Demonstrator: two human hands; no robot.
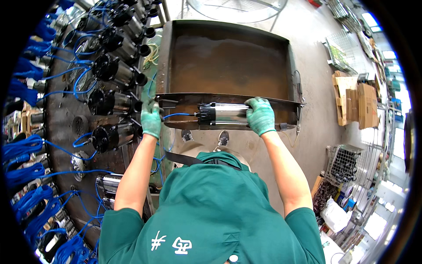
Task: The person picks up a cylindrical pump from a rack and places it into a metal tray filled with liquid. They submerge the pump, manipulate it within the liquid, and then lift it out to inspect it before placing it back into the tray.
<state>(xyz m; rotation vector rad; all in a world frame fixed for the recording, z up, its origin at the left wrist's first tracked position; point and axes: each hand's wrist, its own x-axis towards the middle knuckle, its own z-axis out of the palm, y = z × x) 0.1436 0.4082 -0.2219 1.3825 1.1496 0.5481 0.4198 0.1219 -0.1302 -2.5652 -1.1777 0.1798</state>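
A silver cylindrical submersible pump (224, 113) with a black ribbed end lies on its side across the near end of a dark water tank (291, 57). My right hand (260, 116), in a green glove, is closed round its right end. From the pump's black left end a blue cable (179, 115) runs to my left hand (151, 119), gloved alike, at the tank's left near corner. The left fingers look curled at the cable, though their grip is partly hidden. A thin metal edge (228, 96) crosses the tank just beyond the pump.
Several similar pumps (115, 103) lie in a row on a dark bench at my left, with blue cables bundled (26, 147) along its far side. Flattened cardboard (367, 105) and a wire basket (340, 165) are at the right. A round fan guard (237, 6) stands beyond the tank.
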